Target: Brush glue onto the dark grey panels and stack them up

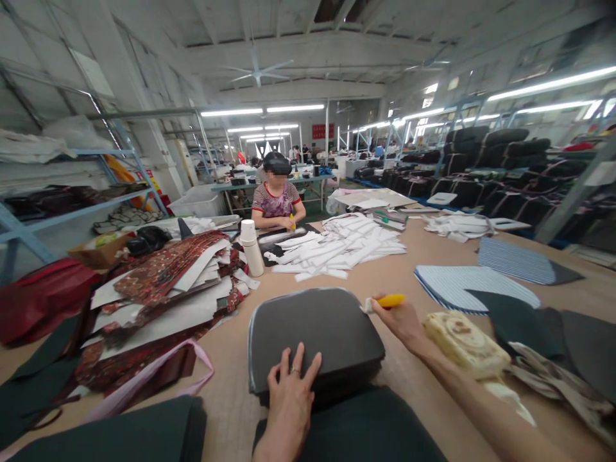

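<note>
My left hand [291, 391] lies flat with fingers spread on the near edge of a stack of dark grey, rounded panels [312, 333] on the brown table [385, 269]. My right hand [402, 321] is closed on a yellow-handled brush [387, 300] whose pale tip touches the panel's right edge. A glue-caked yellowish block [464, 343] lies just right of my right wrist.
A heap of red patterned and white pieces [168, 289] lies at left, with a white bottle [251, 247] beside it. White strips [337, 247] are piled ahead. A co-worker [278, 199] sits at the far end. Striped pieces [474, 285] and dark pieces [553, 327] lie at right.
</note>
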`<state>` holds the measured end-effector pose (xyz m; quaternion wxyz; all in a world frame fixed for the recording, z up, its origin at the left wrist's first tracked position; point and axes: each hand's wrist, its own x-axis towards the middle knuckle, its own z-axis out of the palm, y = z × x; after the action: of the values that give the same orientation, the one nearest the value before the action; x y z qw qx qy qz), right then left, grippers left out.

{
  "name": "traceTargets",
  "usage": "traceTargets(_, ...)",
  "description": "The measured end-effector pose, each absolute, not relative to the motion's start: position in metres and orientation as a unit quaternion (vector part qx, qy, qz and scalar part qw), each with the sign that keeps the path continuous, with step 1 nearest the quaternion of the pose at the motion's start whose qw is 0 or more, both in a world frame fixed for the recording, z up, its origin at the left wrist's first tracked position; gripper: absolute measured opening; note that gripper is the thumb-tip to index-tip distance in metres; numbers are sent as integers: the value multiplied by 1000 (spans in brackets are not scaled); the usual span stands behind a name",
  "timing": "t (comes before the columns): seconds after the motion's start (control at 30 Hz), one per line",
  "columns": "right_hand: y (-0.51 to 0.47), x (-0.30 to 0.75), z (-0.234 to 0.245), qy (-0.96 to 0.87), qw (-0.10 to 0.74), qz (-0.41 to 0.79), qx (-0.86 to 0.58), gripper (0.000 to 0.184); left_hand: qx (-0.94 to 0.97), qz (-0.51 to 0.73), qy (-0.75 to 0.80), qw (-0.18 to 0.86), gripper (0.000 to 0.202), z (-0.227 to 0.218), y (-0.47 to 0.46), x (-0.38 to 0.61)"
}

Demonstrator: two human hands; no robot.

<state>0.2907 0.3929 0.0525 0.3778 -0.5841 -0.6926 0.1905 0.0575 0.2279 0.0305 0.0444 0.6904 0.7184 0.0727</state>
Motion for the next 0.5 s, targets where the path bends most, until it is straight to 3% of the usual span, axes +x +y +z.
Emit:
traceTargets(0.13, 315, 314, 54, -734, 368, 123, -558, 23, 702, 80, 705, 62, 72, 33, 225, 61)
traceTargets(0.27, 273, 312, 75, -715, 427, 115, -542, 21, 679, 226, 685, 136, 49, 50, 228, 33)
traceTargets(0.33, 270, 293, 88, -689, 426, 206, -548, 28, 634, 343, 671, 176, 47, 57, 232, 2)
traceTargets(0.5, 267, 192, 90, -662, 329, 506, -444, 40, 616, 353, 659, 249, 56, 50, 233, -69)
